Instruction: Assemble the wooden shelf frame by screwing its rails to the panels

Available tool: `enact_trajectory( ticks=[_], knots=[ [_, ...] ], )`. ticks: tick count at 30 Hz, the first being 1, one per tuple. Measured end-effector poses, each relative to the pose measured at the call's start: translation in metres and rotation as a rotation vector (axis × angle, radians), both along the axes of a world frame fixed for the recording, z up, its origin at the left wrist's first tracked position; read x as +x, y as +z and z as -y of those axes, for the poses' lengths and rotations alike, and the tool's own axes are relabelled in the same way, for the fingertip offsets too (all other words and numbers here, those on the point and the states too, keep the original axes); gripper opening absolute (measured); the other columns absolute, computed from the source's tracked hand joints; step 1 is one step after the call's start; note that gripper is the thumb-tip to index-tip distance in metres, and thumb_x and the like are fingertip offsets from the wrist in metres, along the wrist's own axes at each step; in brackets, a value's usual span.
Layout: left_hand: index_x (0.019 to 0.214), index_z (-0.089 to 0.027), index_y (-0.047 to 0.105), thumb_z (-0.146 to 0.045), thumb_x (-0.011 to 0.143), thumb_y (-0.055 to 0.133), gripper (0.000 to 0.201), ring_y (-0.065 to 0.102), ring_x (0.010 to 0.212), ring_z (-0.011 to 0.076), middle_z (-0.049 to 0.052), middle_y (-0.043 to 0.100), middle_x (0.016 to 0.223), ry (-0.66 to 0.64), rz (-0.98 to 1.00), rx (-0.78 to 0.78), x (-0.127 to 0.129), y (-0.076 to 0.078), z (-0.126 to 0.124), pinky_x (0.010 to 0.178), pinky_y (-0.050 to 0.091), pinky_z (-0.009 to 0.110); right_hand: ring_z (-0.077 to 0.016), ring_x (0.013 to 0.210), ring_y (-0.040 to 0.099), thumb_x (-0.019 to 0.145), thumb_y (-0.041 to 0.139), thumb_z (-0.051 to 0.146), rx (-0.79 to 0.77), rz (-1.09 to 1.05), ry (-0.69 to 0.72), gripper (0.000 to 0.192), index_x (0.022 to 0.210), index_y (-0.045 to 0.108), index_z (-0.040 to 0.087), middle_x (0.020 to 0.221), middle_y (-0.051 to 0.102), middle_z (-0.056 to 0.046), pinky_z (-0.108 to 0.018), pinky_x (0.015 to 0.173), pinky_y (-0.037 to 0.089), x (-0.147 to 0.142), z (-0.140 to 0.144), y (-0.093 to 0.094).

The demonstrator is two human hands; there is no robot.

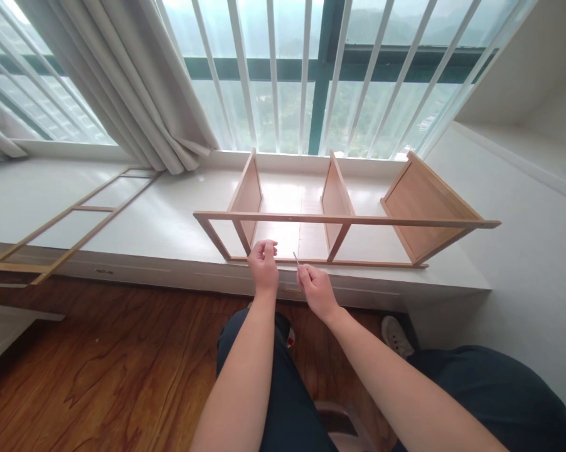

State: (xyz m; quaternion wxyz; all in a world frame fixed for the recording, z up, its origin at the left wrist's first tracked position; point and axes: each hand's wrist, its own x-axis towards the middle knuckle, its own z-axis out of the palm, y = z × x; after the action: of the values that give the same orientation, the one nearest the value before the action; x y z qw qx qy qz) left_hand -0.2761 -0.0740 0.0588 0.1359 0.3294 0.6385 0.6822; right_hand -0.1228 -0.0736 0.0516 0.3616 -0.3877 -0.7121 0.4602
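My right hand is closed in a pinch around a thin metal rod that points up and to the left. Its full shape is hidden by my fingers, so I cannot tell what kind of tool or part it is. Close to it on the left, my left hand has its fingers curled together; anything in them is too small to make out. Both hands are at the near side of a wooden shelf frame, which lies on a white window ledge. Wooden panels stand upright between its rails.
To the left, a second, ladder-like wooden frame lies across the ledge and juts over its edge. A grey curtain hangs behind. White bars line the window. A wall closes off the right side. Below is wooden floor.
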Motion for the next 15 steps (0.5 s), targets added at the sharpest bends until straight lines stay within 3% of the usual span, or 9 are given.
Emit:
enact_trajectory(
  ticks=[4, 7, 11, 15],
  knots=[
    [0.105, -0.023, 0.06, -0.041, 0.093, 0.062, 0.022, 0.062, 0.094, 0.0189, 0.006, 0.064, 0.105, 0.221, -0.07, 0.006, -0.022, -0.008, 0.011, 0.076, 0.049, 0.03, -0.0133, 0.055, 0.042, 0.105, 0.043, 0.059, -0.042, -0.076, -0.011, 0.053, 0.066, 0.049, 0.024, 0.056, 0.045, 0.004, -0.029, 0.059, 0.035, 0.002, 0.0, 0.006],
    [0.119, -0.025, 0.057, -0.037, 0.086, 0.072, 0.038, 0.06, 0.109, 0.0233, 0.009, 0.061, 0.121, 0.294, -0.141, -0.019, -0.036, -0.01, 0.012, 0.09, 0.051, 0.037, -0.0141, 0.055, 0.042, 0.105, 0.043, 0.062, -0.053, -0.077, -0.043, 0.055, 0.065, 0.049, 0.024, 0.056, 0.045, 0.004, -0.029, 0.06, 0.035, 0.013, -0.002, 0.008],
    [0.126, -0.026, 0.055, -0.034, 0.08, 0.08, 0.054, 0.059, 0.12, 0.0285, 0.011, 0.061, 0.125, 0.356, -0.195, -0.056, -0.055, -0.008, 0.002, 0.112, 0.046, 0.049, -0.0156, 0.056, 0.044, 0.104, 0.043, 0.064, -0.038, -0.04, -0.076, 0.057, 0.065, 0.049, 0.024, 0.056, 0.046, 0.003, -0.03, 0.06, 0.036, 0.033, -0.004, 0.008],
    [0.118, -0.025, 0.063, -0.026, 0.084, 0.071, 0.035, 0.068, 0.11, 0.0265, 0.009, 0.069, 0.116, 0.296, -0.195, -0.111, -0.07, -0.011, -0.008, 0.101, 0.053, 0.044, -0.0156, 0.055, 0.044, 0.104, 0.044, 0.063, -0.028, -0.03, -0.102, 0.055, 0.065, 0.05, 0.024, 0.056, 0.046, 0.003, -0.03, 0.06, 0.036, 0.049, -0.005, 0.01]
  ],
)
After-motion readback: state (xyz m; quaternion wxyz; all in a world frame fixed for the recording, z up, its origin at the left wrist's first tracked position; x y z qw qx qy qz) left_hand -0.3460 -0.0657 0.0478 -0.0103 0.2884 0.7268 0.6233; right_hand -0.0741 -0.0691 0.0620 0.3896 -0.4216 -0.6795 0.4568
